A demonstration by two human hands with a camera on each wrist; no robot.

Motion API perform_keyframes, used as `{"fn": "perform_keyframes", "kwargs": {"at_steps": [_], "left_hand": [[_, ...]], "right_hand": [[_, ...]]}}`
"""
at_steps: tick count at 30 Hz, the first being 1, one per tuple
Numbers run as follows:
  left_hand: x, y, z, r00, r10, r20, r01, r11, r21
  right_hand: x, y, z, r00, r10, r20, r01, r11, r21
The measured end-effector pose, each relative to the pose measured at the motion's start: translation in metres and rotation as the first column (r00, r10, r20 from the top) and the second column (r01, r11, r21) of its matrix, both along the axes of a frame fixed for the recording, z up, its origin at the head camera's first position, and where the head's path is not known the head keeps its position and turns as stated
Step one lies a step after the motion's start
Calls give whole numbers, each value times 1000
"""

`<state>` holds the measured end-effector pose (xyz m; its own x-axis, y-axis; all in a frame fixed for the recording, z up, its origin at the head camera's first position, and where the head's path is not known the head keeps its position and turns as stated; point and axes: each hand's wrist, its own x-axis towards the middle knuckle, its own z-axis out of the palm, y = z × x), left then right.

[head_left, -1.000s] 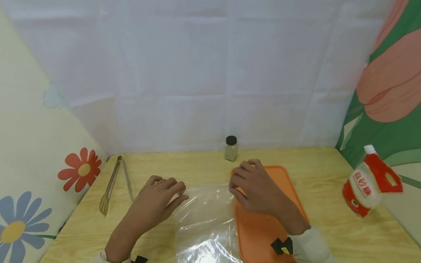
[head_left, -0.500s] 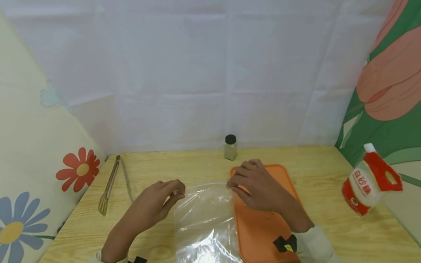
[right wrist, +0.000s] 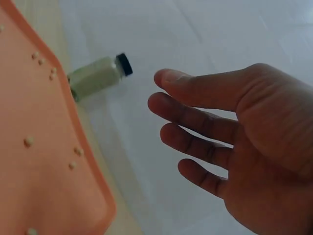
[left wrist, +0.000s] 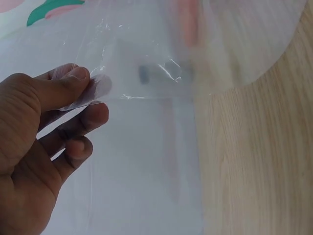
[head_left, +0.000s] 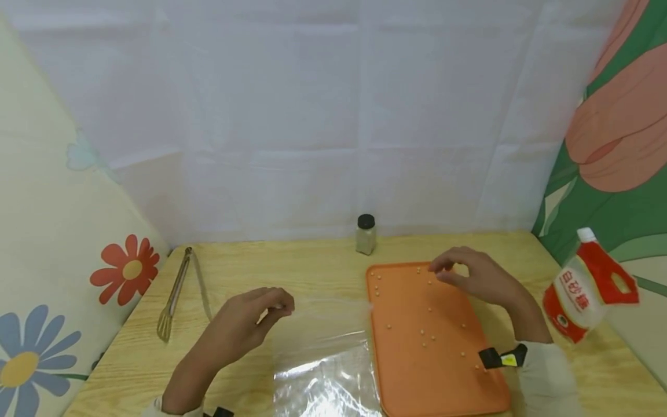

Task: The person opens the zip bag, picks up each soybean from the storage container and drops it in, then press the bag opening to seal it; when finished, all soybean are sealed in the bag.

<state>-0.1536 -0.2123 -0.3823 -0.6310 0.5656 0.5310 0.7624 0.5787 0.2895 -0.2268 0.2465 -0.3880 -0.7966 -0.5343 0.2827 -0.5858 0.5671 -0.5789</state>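
Between thumb and forefinger my left hand pinches the edge of a clear plastic bag, which hangs over the table left of the orange tray. In the left wrist view the bag stretches away to the right from the pinching thumb, while the other fingers are bent below. My right hand hovers above the far right part of the orange tray, holding nothing. The right wrist view shows its fingers loosely bent and apart from the thumb. Several small pale round pieces lie scattered on the tray.
A small jar with a black lid stands at the back of the table. Metal tongs lie at the left. A red and white spouted sugar pouch stands at the right edge. White cloth hangs behind.
My right hand has let go of the bag's edge and moved right, over the tray. The bag's right corner has dropped, uncovering more of the tray. The left hand has hardly moved.
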Motion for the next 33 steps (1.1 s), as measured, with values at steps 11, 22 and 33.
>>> {"fn": "perform_keyframes", "kwargs": {"at_steps": [11, 22, 33], "left_hand": [[3, 0, -3, 998, -21, 67, 20, 1000, 7], [3, 1, -1, 990, -62, 125, 59, 998, 28], [2, 0, 1, 990, -26, 136, 29, 999, -18]], "right_hand": [[-12, 16, -53, 896, 229, 381, -208, 973, -97], [-15, 8, -63, 915, 242, 322, -235, 970, -61], [-17, 3, -67, 945, 203, 256, -213, 977, 12]]}}
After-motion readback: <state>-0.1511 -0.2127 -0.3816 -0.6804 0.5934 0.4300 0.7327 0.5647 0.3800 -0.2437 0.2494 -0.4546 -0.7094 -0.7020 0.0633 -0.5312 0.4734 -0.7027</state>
